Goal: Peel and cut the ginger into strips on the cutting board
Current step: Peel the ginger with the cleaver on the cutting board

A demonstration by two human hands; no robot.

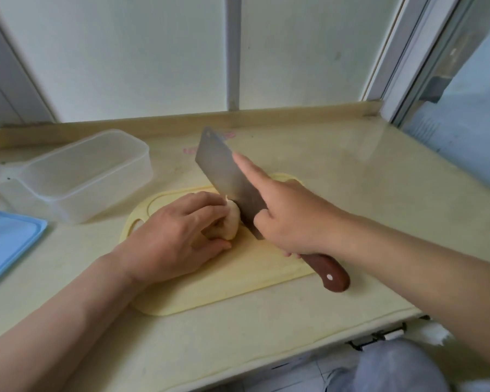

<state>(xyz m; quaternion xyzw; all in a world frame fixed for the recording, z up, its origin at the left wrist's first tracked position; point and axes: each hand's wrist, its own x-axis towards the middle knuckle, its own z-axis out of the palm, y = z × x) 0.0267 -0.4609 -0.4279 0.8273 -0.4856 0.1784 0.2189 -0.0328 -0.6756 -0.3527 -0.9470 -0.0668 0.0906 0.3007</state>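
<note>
Small, firm and likely slick, the ginger (232, 222) sits pinched in the left hand (176, 233), away from the cleaver (227, 176) the right hand (289, 219) grips, forefinger along the blade.

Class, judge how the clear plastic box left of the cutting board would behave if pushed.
The clear plastic box looks empty and thin-walled, so probably light. Its wide flat base suggests sliding on the glossy counter, not tipping.

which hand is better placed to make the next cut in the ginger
Right. The right hand grips the knife, blade against the ginger; the left hand is pinning it on the board.
</note>
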